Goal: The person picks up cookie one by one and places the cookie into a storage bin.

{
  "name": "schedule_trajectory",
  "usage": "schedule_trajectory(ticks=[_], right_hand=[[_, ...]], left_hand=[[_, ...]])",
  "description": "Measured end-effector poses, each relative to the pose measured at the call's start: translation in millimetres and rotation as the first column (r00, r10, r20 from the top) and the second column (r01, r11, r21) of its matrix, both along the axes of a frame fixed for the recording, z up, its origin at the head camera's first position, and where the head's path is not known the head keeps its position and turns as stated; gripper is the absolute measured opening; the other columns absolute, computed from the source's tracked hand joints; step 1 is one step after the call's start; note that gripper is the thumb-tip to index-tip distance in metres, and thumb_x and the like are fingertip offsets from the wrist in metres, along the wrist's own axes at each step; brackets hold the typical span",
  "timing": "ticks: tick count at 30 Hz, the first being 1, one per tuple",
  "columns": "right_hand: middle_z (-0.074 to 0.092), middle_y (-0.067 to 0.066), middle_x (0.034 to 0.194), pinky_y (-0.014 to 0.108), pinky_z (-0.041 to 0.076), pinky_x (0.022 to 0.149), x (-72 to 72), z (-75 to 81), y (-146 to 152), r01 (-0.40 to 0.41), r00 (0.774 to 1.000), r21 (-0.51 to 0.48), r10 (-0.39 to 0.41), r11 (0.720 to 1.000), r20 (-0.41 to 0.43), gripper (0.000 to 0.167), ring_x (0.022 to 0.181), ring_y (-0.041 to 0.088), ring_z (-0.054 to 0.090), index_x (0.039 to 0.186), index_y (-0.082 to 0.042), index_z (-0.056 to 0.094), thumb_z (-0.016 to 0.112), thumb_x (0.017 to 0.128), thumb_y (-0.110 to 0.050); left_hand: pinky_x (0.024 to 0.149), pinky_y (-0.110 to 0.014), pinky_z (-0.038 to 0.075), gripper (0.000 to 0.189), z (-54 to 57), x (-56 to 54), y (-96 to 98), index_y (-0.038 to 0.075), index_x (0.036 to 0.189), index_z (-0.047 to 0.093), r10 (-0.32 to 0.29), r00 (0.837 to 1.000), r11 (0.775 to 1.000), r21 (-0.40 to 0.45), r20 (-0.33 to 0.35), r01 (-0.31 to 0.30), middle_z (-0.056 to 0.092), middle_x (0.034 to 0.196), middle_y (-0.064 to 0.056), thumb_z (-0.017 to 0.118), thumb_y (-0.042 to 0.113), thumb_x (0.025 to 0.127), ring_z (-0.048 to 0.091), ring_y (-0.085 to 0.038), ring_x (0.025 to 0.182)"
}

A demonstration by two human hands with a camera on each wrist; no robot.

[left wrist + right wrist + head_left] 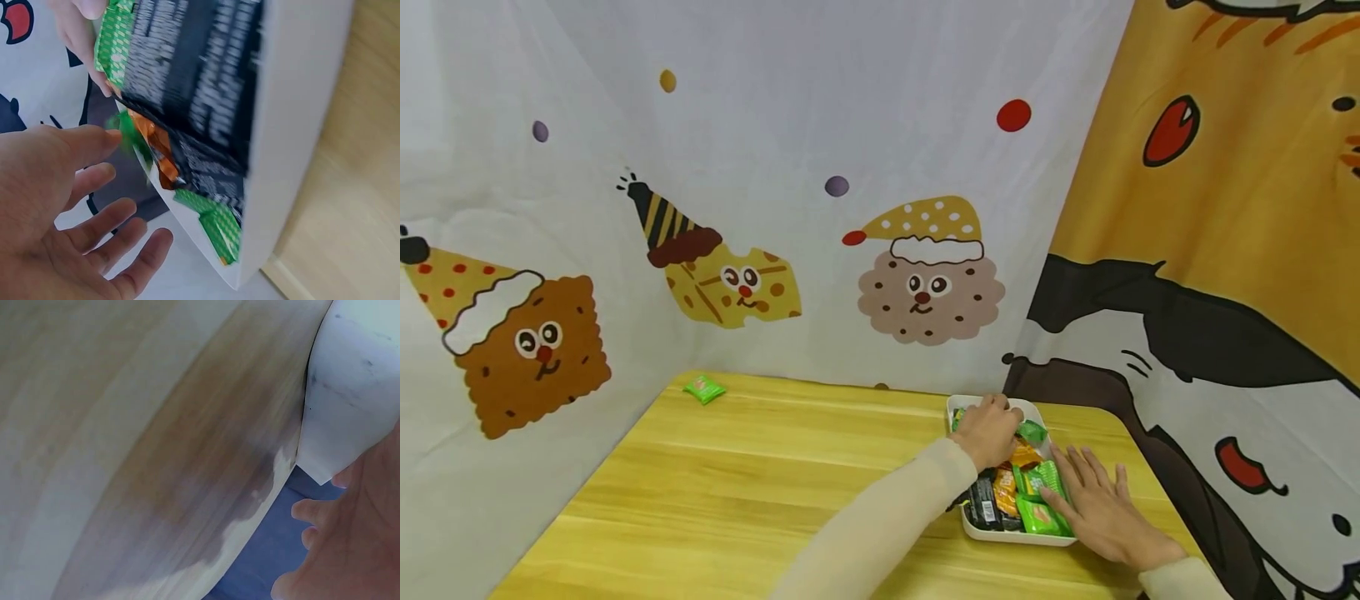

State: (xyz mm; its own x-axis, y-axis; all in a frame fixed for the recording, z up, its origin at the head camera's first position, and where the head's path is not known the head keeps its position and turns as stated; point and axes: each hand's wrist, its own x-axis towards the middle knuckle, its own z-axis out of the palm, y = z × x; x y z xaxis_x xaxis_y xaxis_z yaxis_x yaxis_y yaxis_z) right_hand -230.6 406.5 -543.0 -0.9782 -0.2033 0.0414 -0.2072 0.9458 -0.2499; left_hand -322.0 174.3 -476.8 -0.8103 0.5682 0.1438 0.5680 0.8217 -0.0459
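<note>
My left hand (990, 431) reaches over the white tray (1018, 537), which holds candy packets. Its fingers are loosely spread in the left wrist view, with a fingertip right at a blurred green packet (132, 133). Near that lie an orange packet (159, 147) and a large black packet (187, 56). In the head view, my right hand (1101, 506) lies along the tray's right side, fingers straight, thumb over the green packets (1043, 517). The right wrist view shows that hand (350, 531) against the tray's outer wall (350, 394).
One green packet (704, 389) lies alone at the table's far left corner. The wooden table (760, 467) ends at a white printed cloth (760, 150) behind and a printed cloth with large cartoon figures (1217, 217) on the right, close to the tray.
</note>
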Motion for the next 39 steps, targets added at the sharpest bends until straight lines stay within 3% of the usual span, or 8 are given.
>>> schedule_trajectory(ticks=[8,14,18,28,33,39], right_hand=[[0.029,0.04,0.185,0.1,0.003,0.125,-0.8,4.5,1.0,0.004,1.0,-0.009,-0.004,1.0,0.007,0.09,0.171,0.069,0.02,0.184,-0.007,0.032,0.053,0.119,-0.066],[0.028,0.038,0.186,0.1,0.003,0.125,-0.4,4.6,3.0,0.008,1.0,-0.005,-0.008,1.0,0.011,0.091,0.171,0.069,0.02,0.184,-0.008,0.031,0.053,0.118,-0.067],[0.028,0.038,0.186,0.1,0.004,0.125,-0.2,4.6,3.2,0.005,1.0,-0.002,-0.005,1.0,0.007,0.091,0.17,0.069,0.021,0.184,-0.008,0.032,0.054,0.118,-0.067],[0.027,0.039,0.186,0.1,0.003,0.126,-1.4,4.3,1.9,0.004,1.0,-0.005,-0.004,1.0,0.013,0.091,0.171,0.069,0.02,0.185,-0.009,0.029,0.053,0.119,-0.066],[0.027,0.04,0.186,0.1,0.003,0.126,-0.7,3.4,1.2,0.004,1.0,-0.003,-0.004,1.0,0.021,0.092,0.171,0.07,0.02,0.185,-0.009,0.028,0.052,0.119,-0.067],[0.027,0.04,0.186,0.1,0.003,0.126,-1.1,2.5,0.4,0.006,1.0,-0.004,-0.006,1.0,0.025,0.091,0.171,0.069,0.02,0.185,-0.009,0.029,0.052,0.119,-0.067]], left_hand=[[0.1,-0.034,0.069,0.041,-3.3,-5.2,-31.3,0.037,0.155,0.073,-0.015,1.0,1.0,0.023,0.023,0.015,0.074,0.145,0.007,0.073,0.047,0.116,0.07,-0.013,0.131],[0.102,-0.033,0.069,0.036,0.5,-8.4,-62.6,0.028,0.149,0.079,-0.051,0.998,0.993,0.108,0.032,0.047,0.076,0.147,0.002,0.075,0.039,0.115,0.072,-0.015,0.132],[0.107,-0.038,0.068,0.038,1.4,-9.3,-89.2,0.024,0.15,0.078,-0.044,0.998,0.985,0.171,0.04,0.036,0.075,0.151,-0.002,0.075,0.036,0.115,0.073,-0.02,0.134],[0.112,-0.053,0.067,0.041,-10.4,-17.2,-180.1,0.016,0.153,0.075,0.047,0.994,0.964,0.255,0.102,-0.071,0.071,0.157,-0.011,0.075,0.036,0.117,0.071,-0.032,0.141],[0.114,-0.063,0.064,0.041,-22.2,-26.4,-232.6,0.011,0.151,0.075,0.121,0.981,0.942,0.295,0.152,-0.161,0.07,0.158,-0.017,0.077,0.03,0.115,0.07,-0.039,0.144],[0.109,-0.068,0.065,0.038,-35.1,-34.4,-290.9,0.004,0.147,0.076,0.19,0.968,0.92,0.313,0.165,-0.234,0.071,0.152,-0.024,0.077,0.021,0.113,0.07,-0.046,0.14]])
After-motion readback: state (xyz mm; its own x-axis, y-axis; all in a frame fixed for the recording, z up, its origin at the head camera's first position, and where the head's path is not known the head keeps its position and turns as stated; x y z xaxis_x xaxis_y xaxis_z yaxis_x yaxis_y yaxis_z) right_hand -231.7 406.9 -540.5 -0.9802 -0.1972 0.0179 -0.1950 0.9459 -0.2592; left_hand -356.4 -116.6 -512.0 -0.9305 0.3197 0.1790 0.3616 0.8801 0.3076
